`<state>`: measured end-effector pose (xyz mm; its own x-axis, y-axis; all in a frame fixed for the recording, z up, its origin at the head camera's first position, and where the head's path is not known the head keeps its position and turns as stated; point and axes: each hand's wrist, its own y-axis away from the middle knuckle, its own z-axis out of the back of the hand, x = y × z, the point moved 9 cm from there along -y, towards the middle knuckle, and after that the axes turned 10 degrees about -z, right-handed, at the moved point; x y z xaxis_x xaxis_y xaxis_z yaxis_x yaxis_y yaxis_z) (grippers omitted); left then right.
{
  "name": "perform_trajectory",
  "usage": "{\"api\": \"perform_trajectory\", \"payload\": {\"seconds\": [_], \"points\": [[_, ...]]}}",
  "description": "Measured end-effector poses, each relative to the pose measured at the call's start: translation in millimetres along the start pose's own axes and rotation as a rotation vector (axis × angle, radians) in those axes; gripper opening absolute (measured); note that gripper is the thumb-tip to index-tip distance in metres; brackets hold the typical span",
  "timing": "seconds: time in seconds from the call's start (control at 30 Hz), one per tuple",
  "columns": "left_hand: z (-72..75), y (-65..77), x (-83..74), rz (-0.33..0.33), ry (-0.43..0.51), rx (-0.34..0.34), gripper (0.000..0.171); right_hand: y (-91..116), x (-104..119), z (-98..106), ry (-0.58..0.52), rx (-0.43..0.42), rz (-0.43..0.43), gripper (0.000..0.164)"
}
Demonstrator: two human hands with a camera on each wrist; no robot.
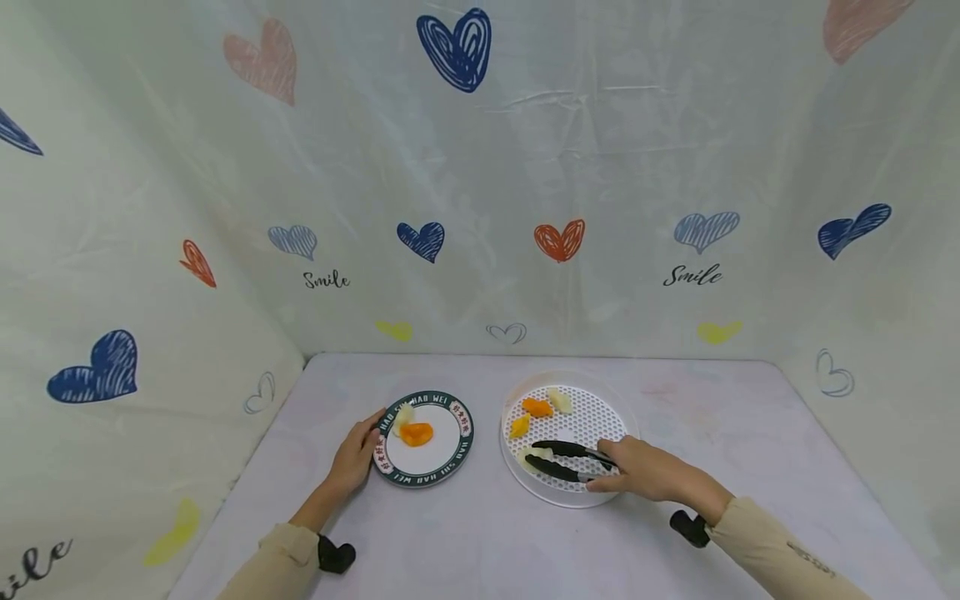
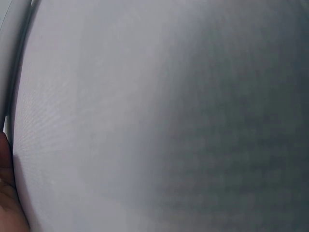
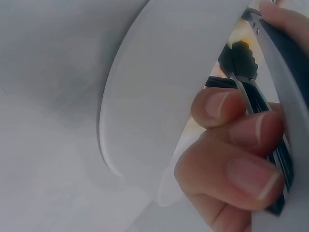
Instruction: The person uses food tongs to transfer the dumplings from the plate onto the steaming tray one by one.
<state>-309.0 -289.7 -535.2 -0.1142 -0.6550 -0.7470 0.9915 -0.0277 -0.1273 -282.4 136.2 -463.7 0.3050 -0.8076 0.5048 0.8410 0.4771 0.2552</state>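
Right hand (image 1: 641,468): fingers curled round the tongs; in the right wrist view three fingertips bend over one handle arm, with another finger along the opposite arm.
Tongs (image 1: 562,448): black-tipped, arms spread moderately, heads apart above the left part of the perforated tray.
Between the tong heads: a pale piece (image 1: 542,452) lying on the tray; whether the heads touch it cannot be told.
Perforated tray (image 1: 600,425): round, white, right of the plate; toward its upper left lie an orange piece (image 1: 537,407), a yellow piece (image 1: 519,427) and a second pale piece (image 1: 559,401).
Left hand (image 1: 356,454): at the left rim of the plate, touching it; whether the fingers pinch the rim cannot be told.
Plate (image 1: 444,433): green-banded and lettered, bearing an orange chunk (image 1: 416,434) beside a pale chunk (image 1: 403,417).
Table (image 1: 487,550): whitish, beneath plate and tray.
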Motion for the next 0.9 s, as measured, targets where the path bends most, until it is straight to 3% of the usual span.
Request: {"api": "perform_trajectory", "payload": {"seconds": [0.53, 0.9], "points": [[-0.2, 2.4, -3.9, -0.013, -0.025, -0.009, 0.045, 3.5, -2.2, 11.9, -0.026, -0.023, -0.038, 0.071], [1.9, 1.1, -3.4, -0.009, -0.029, -0.025, 0.045, -12.9, 27.4, 31.1, -0.006, -0.049, 0.04, 0.072]]}}
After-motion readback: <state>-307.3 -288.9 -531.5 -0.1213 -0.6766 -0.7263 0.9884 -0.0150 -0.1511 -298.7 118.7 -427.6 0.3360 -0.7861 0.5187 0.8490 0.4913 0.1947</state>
